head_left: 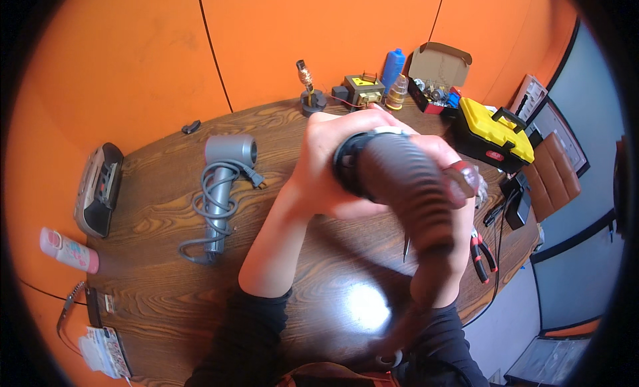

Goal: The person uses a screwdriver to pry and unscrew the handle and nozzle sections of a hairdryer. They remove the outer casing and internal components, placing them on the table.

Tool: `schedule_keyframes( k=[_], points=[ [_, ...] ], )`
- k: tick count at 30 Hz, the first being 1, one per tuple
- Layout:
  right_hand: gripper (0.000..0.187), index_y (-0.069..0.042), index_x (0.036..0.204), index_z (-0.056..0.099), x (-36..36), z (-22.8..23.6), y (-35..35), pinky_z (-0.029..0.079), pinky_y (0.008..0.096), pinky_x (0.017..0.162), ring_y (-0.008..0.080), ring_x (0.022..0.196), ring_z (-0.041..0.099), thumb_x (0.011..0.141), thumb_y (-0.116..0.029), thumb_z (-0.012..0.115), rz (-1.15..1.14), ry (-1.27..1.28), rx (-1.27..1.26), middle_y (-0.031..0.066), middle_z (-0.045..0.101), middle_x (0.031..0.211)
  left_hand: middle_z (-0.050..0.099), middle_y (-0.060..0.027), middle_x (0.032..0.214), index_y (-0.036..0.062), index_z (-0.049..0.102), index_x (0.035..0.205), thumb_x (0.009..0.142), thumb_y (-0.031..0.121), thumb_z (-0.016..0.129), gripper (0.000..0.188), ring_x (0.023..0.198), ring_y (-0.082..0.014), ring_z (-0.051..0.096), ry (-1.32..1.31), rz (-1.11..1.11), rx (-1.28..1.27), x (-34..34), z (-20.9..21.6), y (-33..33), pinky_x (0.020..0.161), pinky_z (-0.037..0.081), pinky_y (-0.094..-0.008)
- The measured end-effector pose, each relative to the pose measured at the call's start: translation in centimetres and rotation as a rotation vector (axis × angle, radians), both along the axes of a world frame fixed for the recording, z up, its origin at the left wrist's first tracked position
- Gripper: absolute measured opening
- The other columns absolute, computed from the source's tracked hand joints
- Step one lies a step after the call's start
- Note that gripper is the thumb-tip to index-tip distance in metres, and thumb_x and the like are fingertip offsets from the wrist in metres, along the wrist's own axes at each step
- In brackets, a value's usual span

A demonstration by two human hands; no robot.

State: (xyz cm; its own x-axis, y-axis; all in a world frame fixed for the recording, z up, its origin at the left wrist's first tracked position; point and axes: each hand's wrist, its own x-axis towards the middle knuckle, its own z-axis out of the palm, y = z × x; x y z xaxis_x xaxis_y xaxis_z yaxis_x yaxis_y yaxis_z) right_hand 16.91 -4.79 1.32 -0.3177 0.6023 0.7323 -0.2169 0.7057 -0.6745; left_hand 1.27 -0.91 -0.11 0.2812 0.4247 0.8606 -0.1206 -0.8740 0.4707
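Note:
Close to the camera, my left hand (321,164) wraps round the dark round end of a ribbed black hose (414,187). The hose curves down toward me, blurred, and covers much of my right hand (429,146). Some right fingers show at the far side of the round end, closed against it. Beside that hand is a translucent reddish piece (460,182); whether it is held cannot be made out. On the table to the left lies a grey hair dryer (226,147) with its cord coiled round the handle.
On the wooden table (153,207) are pliers (480,257), a yellow-and-black toolbox (496,130), an open carton of parts (436,90), a blue bottle (393,66) and a copper-wound coil (305,77). A radio (100,190) and a pink bottle (69,250) stand left.

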Motion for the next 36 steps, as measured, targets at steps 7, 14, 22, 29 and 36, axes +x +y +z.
schedule_keyframes(
  k=[7, 14, 22, 29, 36],
  points=[
    [0.049, 0.000, 0.110, 0.060, 0.9, 0.5, 0.0, 0.046, 0.0322, 0.084, 0.0301, 0.106, 0.058, 0.064, -0.005, 0.076, -0.194, -0.272, 0.267, 0.0249, 0.057, 0.114, 0.057, -0.0024, 0.065, 0.0072, 0.054, 0.079, 0.050, 0.024, 0.074, 0.038, 0.062, -0.0136, 0.057, -0.103, -0.075, -0.200, 0.5, -0.9, 0.1, 0.065, 0.044, -0.0253],
    [0.050, 0.000, 0.108, 0.062, 1.7, 0.8, 0.0, 0.048, 0.0313, 0.082, 0.0280, 0.102, 0.060, 0.060, -0.003, 0.077, -0.173, -0.300, 0.237, 0.0236, 0.057, 0.114, 0.056, -0.0026, 0.062, 0.0080, 0.054, 0.064, 0.046, 0.023, 0.067, 0.028, 0.056, -0.0145, 0.056, -0.089, -0.025, -0.160, 1.3, -0.4, -0.2, 0.056, 0.044, -0.0241],
    [0.048, 0.001, 0.108, 0.061, 1.8, 0.7, 0.0, 0.047, 0.0325, 0.086, 0.0273, 0.104, 0.058, 0.062, 0.000, 0.075, -0.191, -0.333, 0.217, 0.0227, 0.057, 0.115, 0.057, -0.0020, 0.083, 0.0079, 0.051, 0.091, 0.048, 0.014, 0.076, 0.050, 0.080, -0.0143, 0.053, -0.207, -0.116, -0.461, 0.9, -2.5, -0.3, 0.078, 0.041, -0.0306],
    [0.046, 0.004, 0.113, 0.056, 1.9, 0.3, 0.7, 0.041, 0.0366, 0.094, 0.0302, 0.115, 0.050, 0.068, 0.007, 0.067, -0.038, -0.264, 0.118, 0.0249, 0.050, 0.123, 0.058, -0.0025, 0.072, 0.0061, 0.056, 0.082, 0.048, 0.013, 0.079, 0.041, 0.067, -0.0126, 0.057, -0.147, -0.172, -0.319, 0.9, -2.3, 0.2, 0.066, 0.047, -0.0265],
    [0.039, -0.003, 0.108, 0.062, 2.8, -1.1, -0.4, 0.044, 0.0329, 0.089, 0.0236, 0.106, 0.057, 0.069, -0.002, 0.069, -0.005, -0.134, -0.037, 0.0129, 0.063, 0.108, 0.060, -0.0080, 0.068, 0.0047, 0.058, 0.082, 0.047, 0.017, 0.077, 0.042, 0.061, -0.0206, 0.061, 0.025, 0.134, -0.136, 1.6, -1.5, -3.6, 0.060, 0.048, -0.0286]
  ],
)
